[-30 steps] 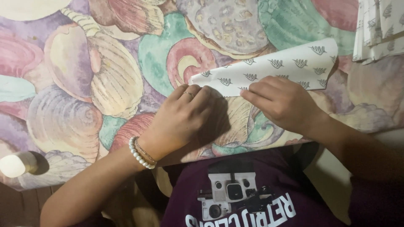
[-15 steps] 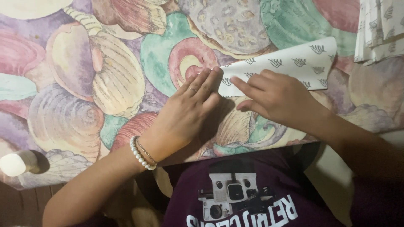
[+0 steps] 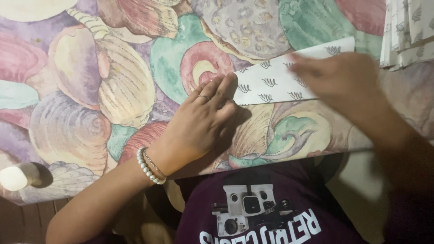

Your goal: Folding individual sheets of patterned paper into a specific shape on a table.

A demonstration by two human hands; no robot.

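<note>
We saw the left hand [image 3: 203, 122], fingers flat and together, pressing the left end of the folded white paper napkin with small dark leaf prints [image 3: 289, 79], as it did half a second before. The napkin lay on the shell-patterned pastel tablecloth [image 3: 90, 90]. The right hand [image 3: 343, 81], earlier resting near the fold's left end, had slid right along the napkin; it was blurred, so we cannot tell its grip. A stack of matching napkins [image 3: 407, 31] sat at the far right.
</note>
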